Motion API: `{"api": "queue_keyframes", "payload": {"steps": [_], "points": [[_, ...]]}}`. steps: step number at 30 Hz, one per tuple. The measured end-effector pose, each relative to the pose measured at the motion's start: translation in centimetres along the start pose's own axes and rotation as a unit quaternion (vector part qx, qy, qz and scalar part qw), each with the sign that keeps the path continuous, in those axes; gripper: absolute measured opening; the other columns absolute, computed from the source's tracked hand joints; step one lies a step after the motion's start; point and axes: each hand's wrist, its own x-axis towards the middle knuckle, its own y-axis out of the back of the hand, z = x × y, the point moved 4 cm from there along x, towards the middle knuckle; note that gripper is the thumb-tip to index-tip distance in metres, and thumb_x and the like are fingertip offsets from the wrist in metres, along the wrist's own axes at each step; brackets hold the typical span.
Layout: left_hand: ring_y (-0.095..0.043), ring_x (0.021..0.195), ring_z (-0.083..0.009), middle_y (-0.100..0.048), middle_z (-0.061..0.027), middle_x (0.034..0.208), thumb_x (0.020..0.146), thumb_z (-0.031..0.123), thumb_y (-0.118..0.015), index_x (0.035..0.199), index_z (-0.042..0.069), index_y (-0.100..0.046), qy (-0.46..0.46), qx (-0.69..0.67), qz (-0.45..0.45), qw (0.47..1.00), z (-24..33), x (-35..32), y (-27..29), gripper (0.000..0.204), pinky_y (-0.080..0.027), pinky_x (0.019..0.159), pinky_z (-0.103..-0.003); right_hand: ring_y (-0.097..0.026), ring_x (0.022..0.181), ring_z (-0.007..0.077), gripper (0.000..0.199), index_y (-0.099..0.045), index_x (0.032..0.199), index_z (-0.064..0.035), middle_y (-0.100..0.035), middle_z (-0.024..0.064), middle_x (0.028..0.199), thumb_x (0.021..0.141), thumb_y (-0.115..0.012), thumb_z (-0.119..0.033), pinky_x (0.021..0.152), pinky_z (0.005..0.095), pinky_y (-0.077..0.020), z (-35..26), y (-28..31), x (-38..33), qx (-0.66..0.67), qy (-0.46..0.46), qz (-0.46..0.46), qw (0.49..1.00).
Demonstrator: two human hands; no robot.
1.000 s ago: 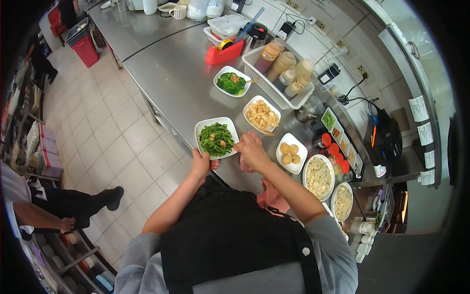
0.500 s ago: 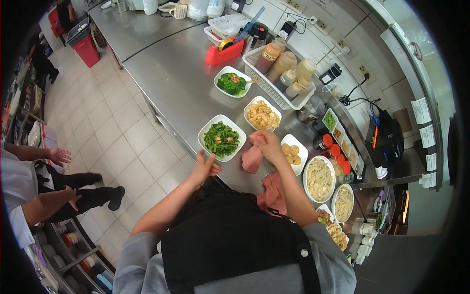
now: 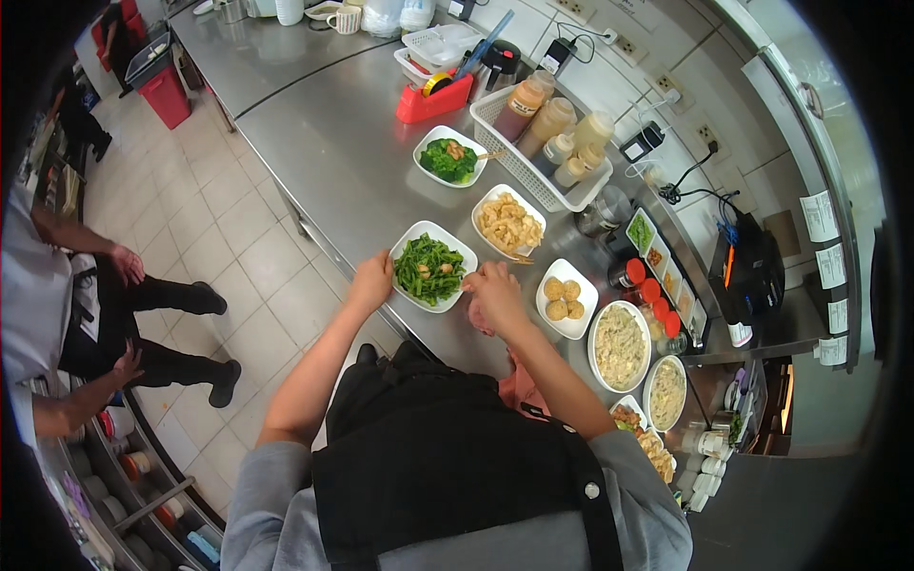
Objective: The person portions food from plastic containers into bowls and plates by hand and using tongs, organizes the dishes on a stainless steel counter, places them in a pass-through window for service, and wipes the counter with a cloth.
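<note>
A square white bowl of cooked leafy greens sits near the counter's front edge. My left hand is closed on its left rim. My right hand is closed around a pink cloth at the bowl's right side; most of the cloth is hidden below the hand. Just beyond that hand stands a white bowl of pale yellow fried pieces. To its right is a white dish with several round golden patties. Farther back is a bowl of broccoli.
Against the wall, a white basket holds several squeeze bottles. A red tape dispenser stands beside it. Two bowls of pale shredded food and red-lidded jars are at right. Another person stands at left beyond the counter.
My left hand has moved up and left onto the bowl's rim. My right hand has shifted down and left with the cloth to the bowl's right side. The other person's arms have lowered.
</note>
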Motion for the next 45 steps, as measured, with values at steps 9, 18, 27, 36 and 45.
{"api": "queue_keyframes", "payload": {"steps": [9,18,27,36,45], "points": [[-0.061,0.046,-0.0254,-0.062,-0.0150,0.060,0.099,0.017,-0.038,0.101,-0.004,-0.051,0.116,-0.153,0.001,0.981,0.9,-2.8,-1.6,0.024,-0.052,0.048,-0.037,-0.051,0.105,0.0296,0.016,-0.066,0.088,-0.0133,-0.054,0.0076,0.097,0.075,-0.060,-0.008,0.087,0.0464,-0.0374,-2.7,-2.1,-1.1,0.002,0.076,-0.001,0.997],[-0.066,0.064,-0.0374,-0.067,-0.0235,0.085,0.099,0.025,-0.040,0.119,0.001,-0.040,0.157,-0.123,-0.024,0.980,0.0,-4.3,-2.1,0.031,-0.054,0.056,-0.045,-0.053,0.100,0.0281,0.018,-0.066,0.096,-0.0102,-0.054,0.0095,0.099,0.082,-0.054,-0.012,0.086,0.0416,-0.0385,0.6,-0.1,-0.3,0.057,-0.043,0.057,0.996],[-0.061,0.083,-0.0467,-0.065,-0.0253,0.086,0.096,0.026,-0.045,0.099,0.001,-0.061,-0.042,0.066,0.065,0.995,0.7,1.9,1.3,0.030,-0.048,0.076,-0.053,-0.052,0.100,0.0286,0.014,-0.064,0.089,-0.0076,-0.053,0.0102,0.098,0.080,-0.054,-0.009,0.085,0.0400,-0.0406,-0.5,-0.4,0.7,-0.003,0.020,-0.005,1.000],[-0.061,0.074,-0.0457,-0.061,-0.0285,0.073,0.095,0.020,-0.048,0.089,-0.002,-0.060,0.004,0.081,0.079,0.994,0.8,0.7,0.7,0.026,-0.048,0.070,-0.053,-0.051,0.100,0.0290,0.012,-0.062,0.084,-0.0017,-0.053,0.0125,0.100,0.078,-0.053,-0.006,0.085,0.0417,-0.0418,-3.7,-1.6,0.6,-0.009,0.080,-0.002,0.997],[-0.063,0.052,-0.0317,-0.062,-0.0227,0.063,0.096,0.017,-0.044,0.090,-0.005,-0.045,0.122,-0.143,0.035,0.982,0.2,-1.5,-0.8,0.023,-0.051,0.051,-0.042,-0.054,0.099,0.0290,0.014,-0.064,0.088,-0.0007,-0.054,0.0133,0.100,0.081,-0.055,-0.009,0.086,0.0403,-0.0420,-5.4,-2.5,0.2,0.017,0.022,-0.011,1.000]]}}
